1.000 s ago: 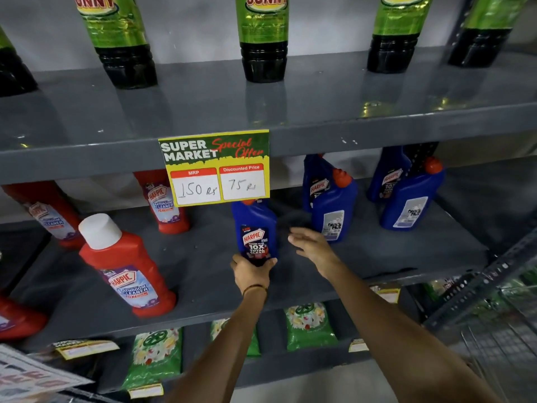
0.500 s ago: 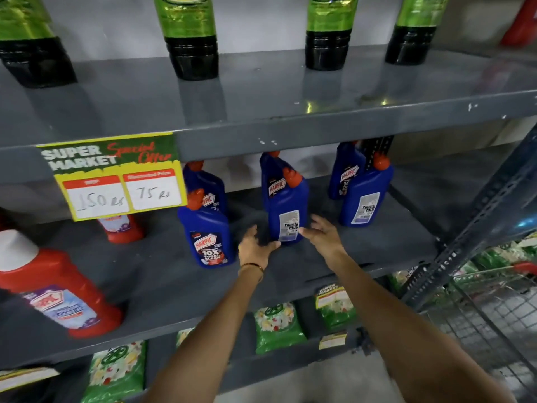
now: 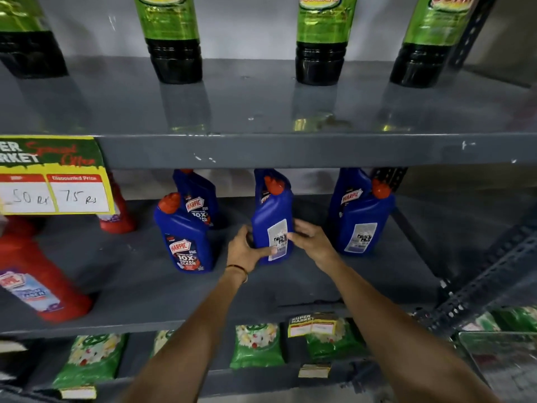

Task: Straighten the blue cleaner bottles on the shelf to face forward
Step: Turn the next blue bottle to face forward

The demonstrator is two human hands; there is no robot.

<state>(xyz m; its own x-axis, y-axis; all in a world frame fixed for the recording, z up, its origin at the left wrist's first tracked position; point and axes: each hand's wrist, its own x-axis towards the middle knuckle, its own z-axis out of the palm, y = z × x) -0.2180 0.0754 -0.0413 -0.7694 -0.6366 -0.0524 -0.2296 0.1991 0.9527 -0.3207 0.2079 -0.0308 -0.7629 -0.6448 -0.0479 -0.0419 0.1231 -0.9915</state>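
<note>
Currently both hands are on the middle blue bottle [image 3: 273, 219] on the grey middle shelf [image 3: 139, 280]. Left hand [image 3: 247, 247] wraps its lower left side, thumb across the front near the base. Right hand [image 3: 309, 238] grips the right side, fingertips on the white back label [image 3: 278, 238]. So that bottle is grasped from both sides and its back label faces out, not the front. It stands upright, orange cap [image 3: 273, 184] at the top. A thin band [image 3: 238, 269] sits on the left wrist.

Left of it, the front-left blue bottle [image 3: 186, 239] shows its Harpic front label, turned slightly to the right. Behind that, a rear-left blue bottle [image 3: 200, 202] also shows its front label. Behind the held bottle stands another blue one, mostly hidden. On the right, the front-right blue bottle [image 3: 363, 225] shows its white back label, with a rear-right blue bottle [image 3: 348, 193] behind it showing a Harpic logo.

Red bottles [image 3: 43, 286] sit at the far left of the same shelf. A yellow and green price sign [image 3: 55, 175] hangs from the edge of the upper shelf [image 3: 290, 149], reading 75 Rs discounted. 4 green bottles [image 3: 171, 39] stand on the upper shelf. Green packets [image 3: 257, 344] lie on the lower shelf.
</note>
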